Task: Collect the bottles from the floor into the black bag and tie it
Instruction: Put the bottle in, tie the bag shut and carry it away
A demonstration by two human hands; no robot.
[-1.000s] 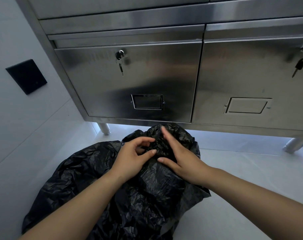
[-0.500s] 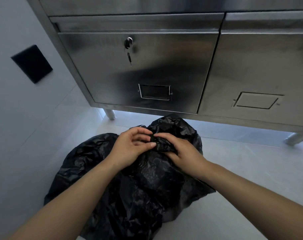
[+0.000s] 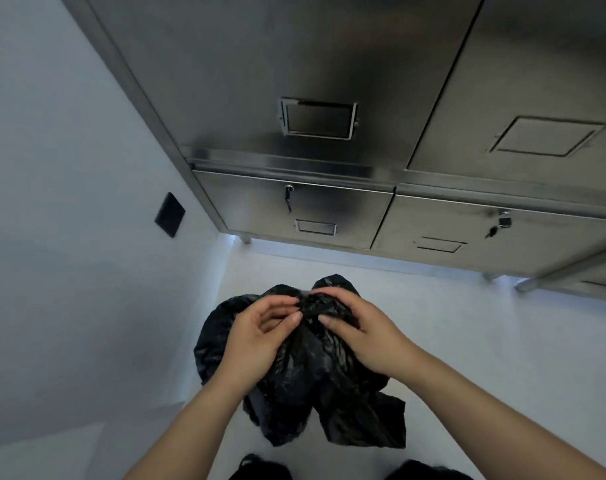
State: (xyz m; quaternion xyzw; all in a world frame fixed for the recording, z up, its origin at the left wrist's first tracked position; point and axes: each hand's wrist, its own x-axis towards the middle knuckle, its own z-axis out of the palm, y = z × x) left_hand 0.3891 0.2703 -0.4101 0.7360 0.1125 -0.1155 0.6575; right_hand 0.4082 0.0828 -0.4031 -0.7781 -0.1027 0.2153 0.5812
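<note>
Gripping the gathered top of the black bag (image 3: 305, 372), both hands meet at a bunched knot of plastic (image 3: 317, 304) that stands at the bag's highest part. The left hand (image 3: 256, 336) curls around the near-left side of that bunch, its thumb and forefinger closing toward the plastic with a small gap of palm showing between them; its fingertips (image 3: 296, 317) touch the crinkled film. The right hand (image 3: 362, 332) lies over the right side of the bunch, fingers bent and pressed down on it, the thumb tip set against the plastic close to the left thumb. Both hands are therefore partly closed on the bag's neck, not flat and not fully clenched.

The bag sits on the pale floor (image 3: 485, 341), its body hanging and spreading below the hands, with a loose flap (image 3: 384, 424) trailing at the near right of the bag. No bottles show outside the bag; what is within cannot be told.

Beyond the bag stands a steel cabinet (image 3: 329, 64) on short legs, a key (image 3: 288, 199) hanging in the lock of the lower left door. Left of the bag rises a white wall bearing a dark square plate (image 3: 170, 214). Nearer than the bag, two dark shapes (image 3: 260, 467) show at the picture's bottom edge.
</note>
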